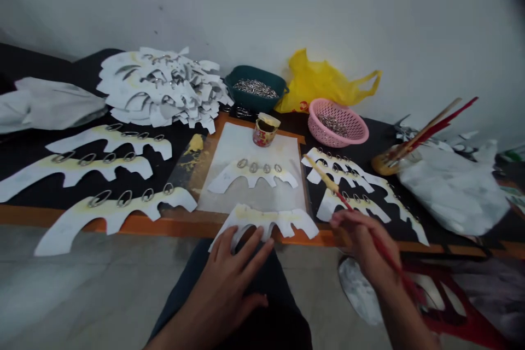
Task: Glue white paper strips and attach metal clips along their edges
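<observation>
My left hand lies flat with spread fingers on a white scalloped cut-out, which overhangs the orange table edge. My right hand grips a long red-handled brush, whose yellow-coated end points up and left over the black tabletop. A similar cut-out with several metal rings along its yellow-smeared top lies on a white board just beyond my hands. Behind it stands a small jar with a yellowish lid. More ringed cut-outs lie on both sides.
A heap of ringed cut-outs rises at the back left. Behind the board are a teal tub of metal rings, a pink basket and a yellow plastic bag. A white sack lies at the right beside more brushes.
</observation>
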A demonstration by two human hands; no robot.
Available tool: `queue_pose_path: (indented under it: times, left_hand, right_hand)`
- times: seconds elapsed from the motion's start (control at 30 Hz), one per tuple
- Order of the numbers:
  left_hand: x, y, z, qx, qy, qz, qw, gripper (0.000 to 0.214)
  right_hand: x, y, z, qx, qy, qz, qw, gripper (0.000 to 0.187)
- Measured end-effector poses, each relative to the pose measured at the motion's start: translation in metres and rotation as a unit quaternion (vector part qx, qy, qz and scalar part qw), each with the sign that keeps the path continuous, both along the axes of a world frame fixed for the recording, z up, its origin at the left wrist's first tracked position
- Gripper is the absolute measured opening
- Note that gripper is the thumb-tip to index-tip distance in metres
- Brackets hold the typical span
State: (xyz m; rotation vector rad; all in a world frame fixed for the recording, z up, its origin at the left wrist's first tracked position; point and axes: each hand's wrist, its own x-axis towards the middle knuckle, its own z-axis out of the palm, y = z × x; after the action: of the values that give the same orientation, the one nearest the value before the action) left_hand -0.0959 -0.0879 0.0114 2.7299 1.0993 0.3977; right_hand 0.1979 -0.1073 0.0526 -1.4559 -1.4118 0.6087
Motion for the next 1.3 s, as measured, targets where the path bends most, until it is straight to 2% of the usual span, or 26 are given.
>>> queue_pose_path:
  times: [0.17,0.3,0.43,0.57,0.7,0.8,0.87,1.03,1.3]
  left_hand:
    - [-0.001,0.002,0.005,0.011,-0.010,-0.001,1.000,0.094]
    - [-0.006,0.003,0.010,0.007,-0.034,-0.005,0.999,0.082]
    - [-0.014,0.016,0.011,0.023,-0.110,0.082,0.990,0.055]
    - [-0.022,0.060,0.020,0.019,-0.114,0.177,0.977,0.043]
    - [-0.015,0.124,0.034,-0.068,-0.017,0.247,0.966,0.049]
    - [-0.004,0.161,0.039,-0.082,0.039,0.261,0.961,0.050]
    - [0.002,0.175,0.037,-0.085,0.052,0.267,0.959,0.048]
    - [0.008,0.178,0.033,-0.099,0.086,0.285,0.949,0.043]
    - [0.020,0.161,0.052,-0.119,0.062,0.321,0.938,0.036]
  right_hand:
    - [-0.029,0.004,-0.028,0.043,-0.227,0.010,0.973,0.019]
    - [-0.035,0.015,-0.036,0.063,-0.284,0.000,0.957,0.016]
    - [-0.032,0.025,-0.035,0.061,-0.306,-0.013,0.950,0.010]
    - [-0.028,0.042,-0.025,0.052,-0.324,-0.021,0.944,0.009]
    - [-0.029,0.077,-0.015,0.038,-0.335,0.002,0.942,0.009]
    - [-0.034,0.102,-0.016,0.010,-0.352,0.015,0.936,0.008]
    - [-0.037,0.113,-0.021,0.000,-0.354,0.012,0.935,0.007]
    - [-0.040,0.124,-0.033,0.004,-0.321,0.004,0.947,0.004]
    - [-0.042,0.127,-0.034,0.026,-0.305,-0.004,0.952,0.002]
